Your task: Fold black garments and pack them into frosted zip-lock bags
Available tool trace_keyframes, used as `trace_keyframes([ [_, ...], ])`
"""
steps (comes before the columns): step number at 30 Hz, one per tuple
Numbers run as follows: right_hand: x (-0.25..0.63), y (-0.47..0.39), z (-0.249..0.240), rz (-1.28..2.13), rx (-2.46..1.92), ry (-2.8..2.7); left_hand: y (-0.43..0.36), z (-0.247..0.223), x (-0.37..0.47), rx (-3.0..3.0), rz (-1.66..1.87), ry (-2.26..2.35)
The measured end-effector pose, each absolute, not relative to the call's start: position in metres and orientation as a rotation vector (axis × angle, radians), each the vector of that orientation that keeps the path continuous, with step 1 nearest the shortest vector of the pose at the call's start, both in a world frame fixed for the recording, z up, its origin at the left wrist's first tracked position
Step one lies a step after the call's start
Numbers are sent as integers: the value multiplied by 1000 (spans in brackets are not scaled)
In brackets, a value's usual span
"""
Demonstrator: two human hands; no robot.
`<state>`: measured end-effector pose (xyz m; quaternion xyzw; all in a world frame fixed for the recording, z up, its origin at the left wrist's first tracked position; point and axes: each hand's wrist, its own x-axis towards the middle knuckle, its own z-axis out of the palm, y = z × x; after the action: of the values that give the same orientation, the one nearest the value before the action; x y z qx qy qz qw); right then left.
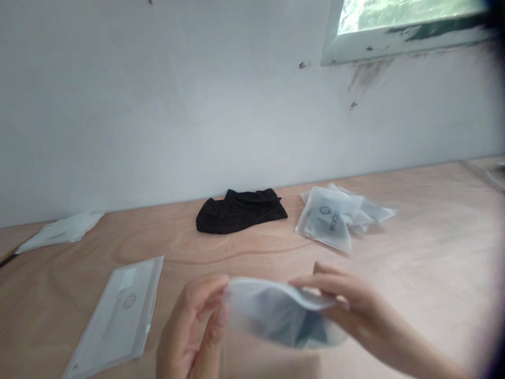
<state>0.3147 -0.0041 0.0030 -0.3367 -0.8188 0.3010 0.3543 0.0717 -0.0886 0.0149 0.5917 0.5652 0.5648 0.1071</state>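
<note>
Above the front of the table I hold a frosted plastic zip bag [264, 316] with something dark inside, too blurred to name. My left hand [197, 321] pinches the bag's left end between thumb and fingers. At the upper right edge, my right hand [343, 295] grips the bag with its fingers along the top strip. Left of my left hand lies a flat frosted zip bag [122, 310] with a round logo and faint lettering. Behind the held bag rests a crumpled black cloth item [240, 211].
A pile of frosted bags with printed lettering [327, 218] lies at the back right, dark contents showing through. White flat bags or sheets [61, 231] lie at the back left. The wooden table [177, 245] meets a white wall [158, 105] with a window [402, 16] at upper right.
</note>
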Motion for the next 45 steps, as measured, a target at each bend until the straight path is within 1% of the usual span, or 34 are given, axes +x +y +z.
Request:
trace_keyframes([
  [2, 327, 27, -1, 395, -1122, -2013, -78, 13, 67, 1731, 1549, 1665],
  [4, 338, 61, -12, 3, -1464, -2025, -65, 5, 55, 1782, 1448, 1689],
  [5, 340, 77, -21, -135, -1608, -2066, -57, -1, 49, 1821, 1402, 1707],
  [7, 340, 105, -42, -257, -1776, -2172, -40, -14, 37, 1913, 1285, 1743],
  [10, 334, 137, -69, -233, -1842, -2225, -11, -30, 18, 2086, 1007, 1906],
  [12, 332, 154, -79, -236, -1861, -2235, 10, -37, 3, 2179, 803, 2059],
  [15, 324, 175, -79, -221, -1780, -2281, 46, -44, -20, 2235, 651, 2168],
  [19, 301, 190, -69, -86, -1551, -2398, 101, -47, -36, 2292, 538, 2142],
  [21, 295, 187, -65, 0, -1445, -2458, 112, -43, -38, 2298, 463, 2102],
  [23, 300, 174, -63, 92, -1357, -2521, 99, -34, -38, 2285, 396, 2050],
  [26, 329, 136, -62, 240, -1256, -2629, 36, -13, -38, 2242, 316, 1929],
  [27, 339, 121, -60, 326, -1212, -2660, 11, -5, -38, 2215, 275, 1848],
  [29, 353, 97, -54, 601, -1093, -2670, -29, 7, -39, 2016, 185, 1674],
  [31, 352, 90, -47, 834, -1000, -2588, -44, 8, -40, 1892, 227, 1684],
  [32, 345, 93, -44, 850, -986, -2556, -42, 4, -41, 1866, 297, 1756],
  [34, 325, 111, -42, 679, -1034, -2510, -22, -12, -42, 1837, 455, 1923],
  [36, 305, 133, -46, 655, -1058, -2523, 5, -31, -44, 1766, 461, 1967],
  [39, 291, 155, -57, 695, -1053, -2552, 36, -48, -44, 1722, 420, 1901],
  [42, 296, 159, -61, 668, -1070, -2457, 43, -48, -44, 1729, 539, 1911],
  [45, 305, 155, -61, 682, -1097, -2329, 34, -43, -48, 1722, 673, 1959],
])
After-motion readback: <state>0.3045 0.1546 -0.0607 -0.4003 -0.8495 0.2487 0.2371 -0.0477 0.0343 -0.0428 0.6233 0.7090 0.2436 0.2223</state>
